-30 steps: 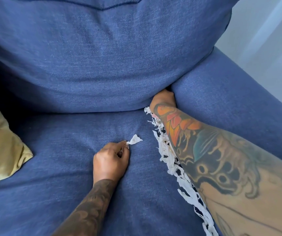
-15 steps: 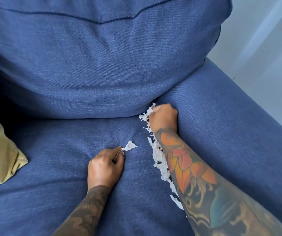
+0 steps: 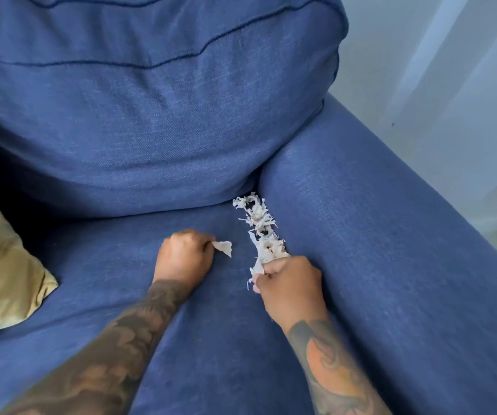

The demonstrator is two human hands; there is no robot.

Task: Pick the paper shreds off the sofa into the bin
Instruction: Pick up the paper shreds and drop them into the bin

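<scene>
Pulled back from the corner where it was pushed in 1 second ago, the right hand (image 3: 289,287) now sits lower along the seam, closed in a fist around the near end of the paper shreds (image 3: 260,232). These shreds are white, thin and frayed, tangled into a ragged line that runs along the crease between the seat cushion (image 3: 211,339) and the armrest (image 3: 391,250), from the foot of the back cushion (image 3: 151,130) down to the fist; a few loose ends hang out of the grip on its left side. The strip looks shorter than it did earlier, when it trailed well down the seam beside the forearm. To the left, apart from the strip, the left hand (image 3: 182,256) rests knuckles-up on the seat, fingers curled shut and pinching 1 small scrap (image 3: 223,247), a flat, torn white piece with a pointed corner that sticks out to the right of the fingertips. That hand has kept its grip on the scrap throughout. Both forearms are tattooed, the right one in orange tones. All the upholstery is blue woven fabric. A yellow pillow (image 3: 4,265) lies at the left edge of the seat, and a pale wall (image 3: 436,85) rises behind the armrest.
</scene>
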